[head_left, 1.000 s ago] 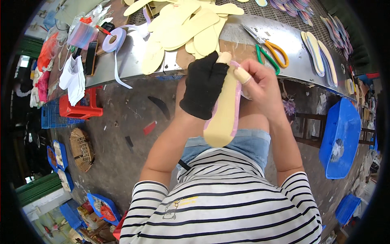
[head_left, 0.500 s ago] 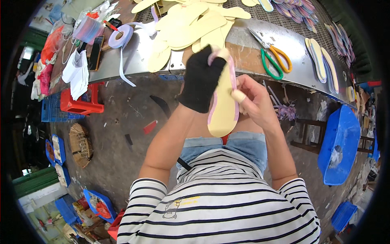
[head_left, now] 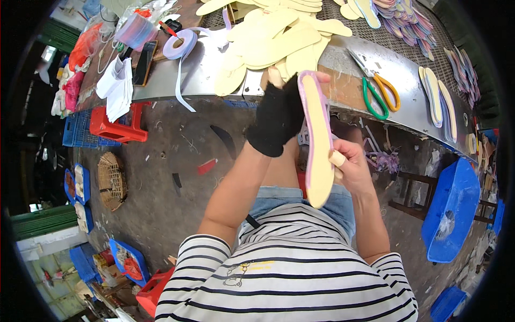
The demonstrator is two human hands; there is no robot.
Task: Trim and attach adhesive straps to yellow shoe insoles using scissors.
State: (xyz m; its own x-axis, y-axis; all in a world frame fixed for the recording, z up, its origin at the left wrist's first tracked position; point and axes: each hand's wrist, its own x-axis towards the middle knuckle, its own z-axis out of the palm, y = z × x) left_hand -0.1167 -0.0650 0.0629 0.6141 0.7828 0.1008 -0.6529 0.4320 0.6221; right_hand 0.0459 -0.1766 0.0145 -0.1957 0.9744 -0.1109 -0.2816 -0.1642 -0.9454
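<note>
Item: shoe insole (head_left: 317, 145), long, flat and rounded at both ends, pale yellow on its broad face, with a pink-lilac strip running along its edge from the top curve down the left side. Held upright in front of the person's chest, just below the edge of the metal workbench (head_left: 204, 64), its lower end over the lap.

Left hand (head_left: 279, 115): wears a black fingerless glove, bare fingertip showing at the top; closed around the upper part of the insole from the left, fingers pressed to the pink edge.

Right hand (head_left: 351, 163): bare, a pale wrap on one finger; grips the insole's right edge at mid-length.

On the bench: a heap of matching yellow insoles (head_left: 279, 37) just beyond the hands; scissors (head_left: 378, 91) with one green and one orange handle to the right; a roll of lilac tape (head_left: 179, 45) to the left, its loose end hanging over the edge.

Beside the person's right: a blue plastic bin (head_left: 453, 209).
</note>
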